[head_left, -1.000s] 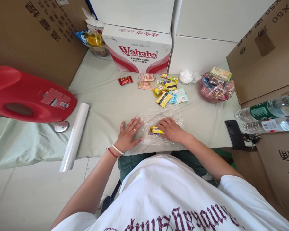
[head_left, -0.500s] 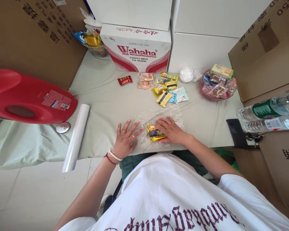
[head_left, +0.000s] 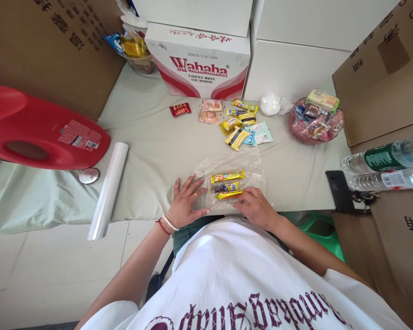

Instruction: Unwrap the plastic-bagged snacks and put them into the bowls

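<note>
Three narrow wrapped snack sticks lie in a row on a crinkled sheet of clear plastic film (head_left: 254, 167) near the table's front edge. The back one (head_left: 227, 176) is yellow, the middle one (head_left: 224, 187) has a dark see-through part, and the front one (head_left: 225, 195) is yellow and red. My left hand (head_left: 186, 204) rests flat with spread fingers at the film's left edge. My right hand (head_left: 258, 208) is curled at the right end of the front snack stick, thumb and index finger on either side of it.
Behind the film lie several wrapped snacks (head_left: 237, 137) and a red packet (head_left: 180, 109). A pink bowl of snacks (head_left: 304, 130) stands right, near bottles (head_left: 382, 158) and a phone (head_left: 340, 190). At left are a film roll (head_left: 110, 188) and a red jug (head_left: 55, 133).
My right hand has moved off the tops of the snack sticks towards me, to the front one's right end, and its fingers have curled. My left hand has shifted slightly, thumb now stretched out.
</note>
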A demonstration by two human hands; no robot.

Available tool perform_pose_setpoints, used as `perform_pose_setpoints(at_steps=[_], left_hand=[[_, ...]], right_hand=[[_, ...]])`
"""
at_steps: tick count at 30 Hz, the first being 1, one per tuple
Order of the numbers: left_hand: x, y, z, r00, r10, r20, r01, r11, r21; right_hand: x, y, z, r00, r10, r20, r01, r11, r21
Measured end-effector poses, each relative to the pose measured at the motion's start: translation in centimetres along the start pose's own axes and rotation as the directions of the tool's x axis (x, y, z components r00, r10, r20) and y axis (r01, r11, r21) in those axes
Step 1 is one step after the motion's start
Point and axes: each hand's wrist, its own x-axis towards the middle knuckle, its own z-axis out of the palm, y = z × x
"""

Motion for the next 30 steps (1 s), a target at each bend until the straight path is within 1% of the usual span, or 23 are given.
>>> perform_pose_setpoints(at_steps=[2,4,5,8,11,13,15,18,21,23,27,30], left_hand=[[0.1,-0.1,0.5,0.999,-0.001,-0.034,0.000,0.999,-0.040],[0.1,-0.2,0.9,0.996,-0.014,-0.090,0.005,0.995,-0.098],[0.1,-0.2,1.0,0.992,-0.027,-0.120,0.011,0.991,-0.131],[-0.3,-0.4,1.0,0.978,-0.090,-0.189,0.042,0.969,-0.244],[-0.8,-0.8,0.8,0.965,-0.144,-0.222,0.055,0.930,-0.364],[-1.0,-0.9,0.6,0.962,-0.154,-0.223,0.045,0.902,-0.430],[-1.0,-0.6,0.4,0.968,-0.144,-0.206,0.035,0.889,-0.456],[-0.5,0.4,0.5,0.977,-0.128,-0.169,0.053,0.920,-0.389],[0.1,1.5,1.0,0.971,-0.158,-0.177,0.097,0.946,-0.310],[0.3,1.6,1.3,0.962,-0.180,-0.205,0.107,0.940,-0.325],[0.2,1.1,1.6,0.938,-0.237,-0.254,0.097,0.881,-0.464],[0.2,0.9,1.6,0.910,-0.323,-0.260,0.125,0.812,-0.570]], right_hand=[[0.8,0.7,-0.6,0.991,-0.077,-0.107,0.082,0.996,0.045],[1.7,1.7,-1.3,0.975,-0.155,-0.159,0.168,0.983,0.068],[2.1,2.1,-1.7,0.969,-0.189,-0.159,0.203,0.976,0.074],[2.8,3.0,-2.5,0.959,-0.264,-0.105,0.273,0.958,0.087],[3.2,3.1,-2.8,0.950,-0.303,-0.067,0.309,0.944,0.113],[3.3,3.0,-3.0,0.946,-0.317,-0.061,0.323,0.937,0.136],[3.4,2.9,-3.1,0.942,-0.329,-0.062,0.335,0.929,0.157],[3.7,2.5,-3.5,0.935,-0.347,-0.077,0.356,0.920,0.165],[3.7,2.2,-3.8,0.936,-0.341,-0.091,0.352,0.922,0.165],[3.4,2.2,-3.9,0.941,-0.323,-0.100,0.336,0.926,0.172],[2.4,3.0,-3.6,0.959,-0.262,-0.109,0.278,0.946,0.169],[2.2,4.0,-3.5,0.988,-0.145,-0.047,0.149,0.981,0.124]])
